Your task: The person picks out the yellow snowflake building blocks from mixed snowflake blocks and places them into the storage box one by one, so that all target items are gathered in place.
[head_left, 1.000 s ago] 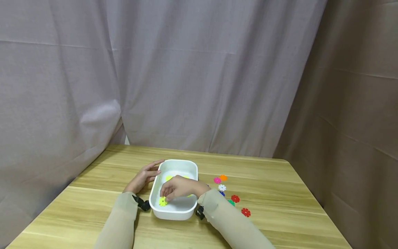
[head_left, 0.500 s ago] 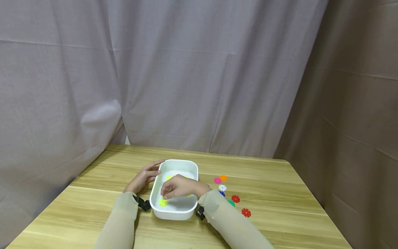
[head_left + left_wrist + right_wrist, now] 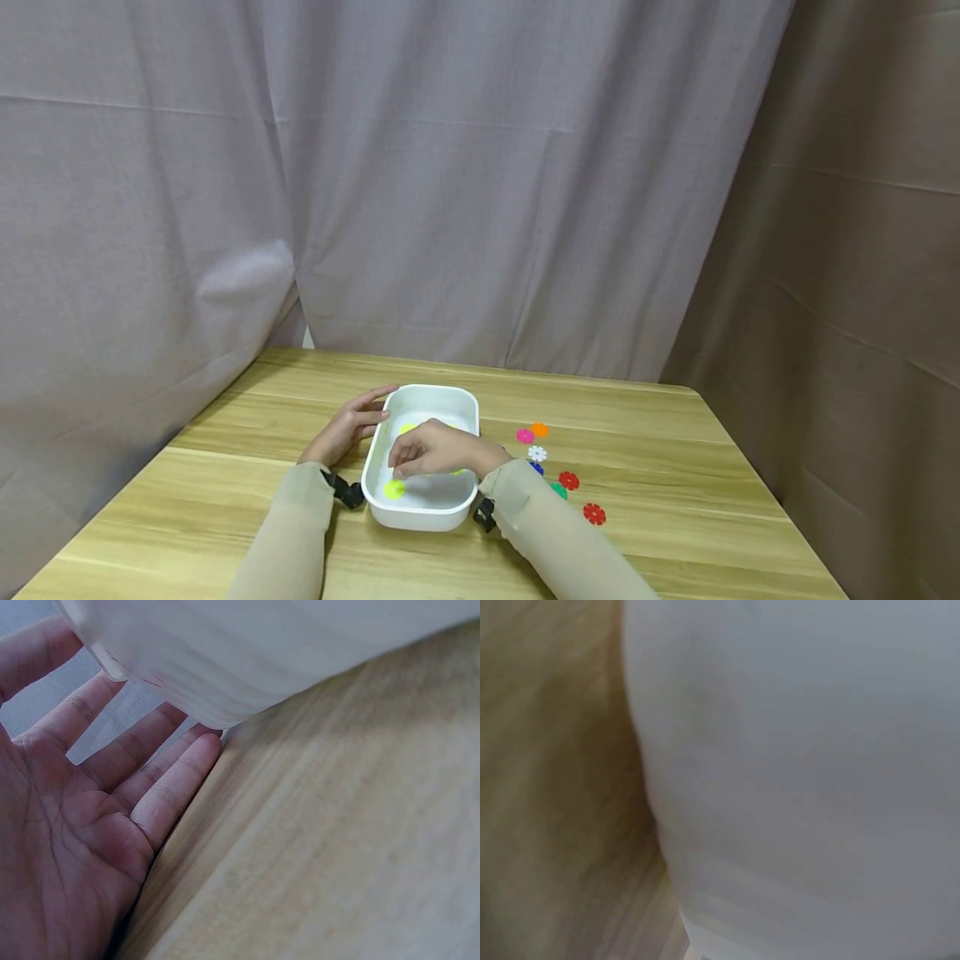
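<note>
My left hand (image 3: 348, 427) rests against the far left side of a white plastic tub (image 3: 422, 521). In the left wrist view, the fingers (image 3: 180, 784) lie extended along the tub's outer wall, near the wooden table. My right hand (image 3: 435, 450) reaches over the tub's right rim, its fingers loosely bent above the tub floor. Just below its fingertips is a yellow flower-shaped plastic disc (image 3: 394, 489), seemingly apart from them. More yellow discs, one of them (image 3: 407, 428) near the far end, are partly hidden by that hand. The right wrist view has only the tub's wall (image 3: 795, 772).
Right of the tub, several flower-shaped discs lie on the table (image 3: 675, 500): pink (image 3: 526, 436), orange (image 3: 539, 430), white (image 3: 537, 453), blue (image 3: 537, 469), green (image 3: 558, 491) and red (image 3: 594, 514). Grey curtains (image 3: 480, 208) hang behind the table.
One second ago the right fingertips touched the yellow disc. The disc has since come down slightly and the fingertips have lifted a little from it. The left hand stays put.
</note>
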Demonstrator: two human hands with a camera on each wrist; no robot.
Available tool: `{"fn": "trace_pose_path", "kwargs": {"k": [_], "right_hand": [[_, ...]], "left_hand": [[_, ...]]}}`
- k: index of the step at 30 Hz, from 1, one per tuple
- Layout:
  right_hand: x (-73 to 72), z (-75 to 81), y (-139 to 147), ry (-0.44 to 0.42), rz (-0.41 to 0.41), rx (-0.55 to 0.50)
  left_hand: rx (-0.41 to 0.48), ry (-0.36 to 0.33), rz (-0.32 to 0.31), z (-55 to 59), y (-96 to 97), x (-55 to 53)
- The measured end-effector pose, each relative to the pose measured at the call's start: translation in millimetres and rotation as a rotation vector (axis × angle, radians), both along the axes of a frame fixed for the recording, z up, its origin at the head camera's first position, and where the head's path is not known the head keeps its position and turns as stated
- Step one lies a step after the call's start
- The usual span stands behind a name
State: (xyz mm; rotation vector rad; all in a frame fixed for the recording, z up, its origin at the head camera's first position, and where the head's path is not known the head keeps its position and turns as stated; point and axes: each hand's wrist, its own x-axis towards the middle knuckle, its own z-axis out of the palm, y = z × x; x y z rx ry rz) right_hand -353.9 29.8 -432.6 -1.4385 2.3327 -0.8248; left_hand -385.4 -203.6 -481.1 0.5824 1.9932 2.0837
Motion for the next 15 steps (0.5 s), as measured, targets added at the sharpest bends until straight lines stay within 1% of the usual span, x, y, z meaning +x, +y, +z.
{"fn": "trace_pose_path", "kwargs": {"k": [5,10,15], "right_hand": [[-0.4,-0.1,0.0,0.016,0.003,-0.013],[-0.2,1.1,-0.1,0.053,0.011,-0.023],[2.4,8.2,1.1,0.092,0.018,-0.039]], "left_hand": [[-0.006,0.011,-0.002,-1.1,-0.3,-0.7],[-0.005,0.019,-0.014,-0.6,-0.5,0.5],[-0.001,0.021,-0.016,0.1,-0.8,0.7]]}}
